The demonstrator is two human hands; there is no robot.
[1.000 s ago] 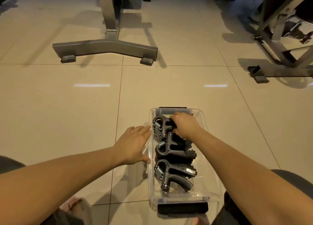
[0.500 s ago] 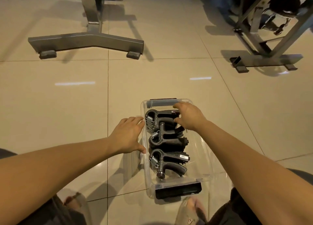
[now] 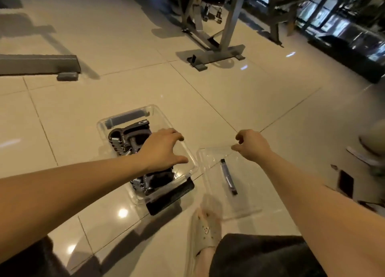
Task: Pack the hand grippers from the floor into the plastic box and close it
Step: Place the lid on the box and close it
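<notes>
The plastic box [image 3: 160, 112] is seen standing open on the tiled floor [image 3: 79, 114], with the hand grippers [image 3: 129, 138] packed in a row inside it along its left side. A black latch [image 3: 170, 197] is fitted to its near end.

The left hand [image 3: 163, 149] is held over the box with fingers spread and only gently bent. Its fingertips [image 3: 180, 138] are set at the box's right-hand rim, and nothing is gripped.

The clear lid [image 3: 246, 199] is laid flat on the floor just beside the box, on its right, a dark strip [image 3: 228, 176] running along its middle. The right hand [image 3: 253, 144] is stretched to the lid's far edge, its fingers loosely curled, thumb and forefinger apart – the thumb tip is at the edge, though whether contact is made cannot be told. The lid is not clasped.

A sandalled foot [image 3: 205, 228] is placed near the lid's near end – grey metal frames [image 3: 218, 54] are stood further off.
</notes>
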